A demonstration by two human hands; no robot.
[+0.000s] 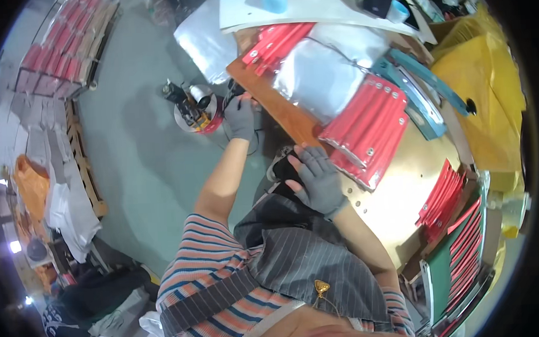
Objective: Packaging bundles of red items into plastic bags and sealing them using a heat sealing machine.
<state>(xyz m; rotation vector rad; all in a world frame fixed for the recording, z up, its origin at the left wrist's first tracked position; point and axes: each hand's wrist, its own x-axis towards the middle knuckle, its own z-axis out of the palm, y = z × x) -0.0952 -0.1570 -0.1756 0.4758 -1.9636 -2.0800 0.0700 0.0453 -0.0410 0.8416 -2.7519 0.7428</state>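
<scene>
My left hand, in a grey fingerless glove, reaches past the left end of a brown wooden strip. Its fingers are curled by a dark object, and what they hold is too small to make out. My right hand, gloved the same way, has its fingers stretched apart and holds nothing. Its fingertips lie by the near end of the strip, beside a stack of flat red plastic-wrapped packs with metal eyelets along one edge. More red packs lie at the strip's far end.
Clear plastic sheets lie on the table behind the strip. A teal long-armed device stands to the right, near yellow sheeting. A round container of tools stands left of my left hand. Red packs fill a box at the lower right.
</scene>
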